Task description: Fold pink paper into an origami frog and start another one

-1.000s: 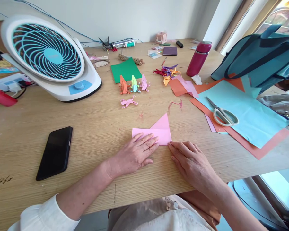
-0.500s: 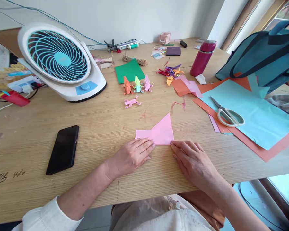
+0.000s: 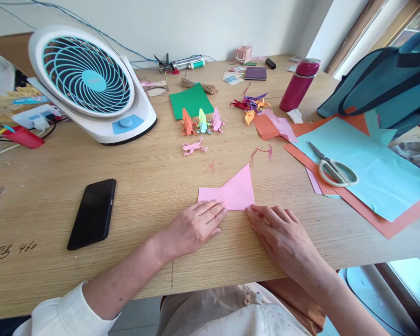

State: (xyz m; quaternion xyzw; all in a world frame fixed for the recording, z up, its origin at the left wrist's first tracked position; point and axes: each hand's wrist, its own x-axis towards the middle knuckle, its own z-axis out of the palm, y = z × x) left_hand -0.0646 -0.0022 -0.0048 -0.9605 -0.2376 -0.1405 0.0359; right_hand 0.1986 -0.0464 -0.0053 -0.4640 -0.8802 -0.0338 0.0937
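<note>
A folded pink paper (image 3: pixel 238 190) lies on the wooden table in front of me, a rectangular strip on its left and a pointed flap standing out toward the upper right. My left hand (image 3: pixel 196 226) lies flat with extended fingers on the paper's lower left edge. At the paper's lower right corner, the fingertips of my right hand (image 3: pixel 276 233) press down, the fingers close together. Beyond the paper lies a small pink folded figure (image 3: pixel 195 146), with orange (image 3: pixel 186 122), green-yellow (image 3: pixel 202 121) and pink (image 3: pixel 217 120) figures standing behind it.
A black phone (image 3: pixel 92 213) and a fan (image 3: pixel 94 84) are on the left. A green sheet (image 3: pixel 191 101) lies behind the figures. Scissors (image 3: pixel 332 168) rest on blue paper (image 3: pixel 381 172) at the right, near a red bottle (image 3: pixel 300 85) and a teal bag (image 3: pixel 378 84).
The view has shifted slightly. Both hands and the pink paper keep nearly the same positions, with my right fingertips a touch further left along the paper's lower edge.
</note>
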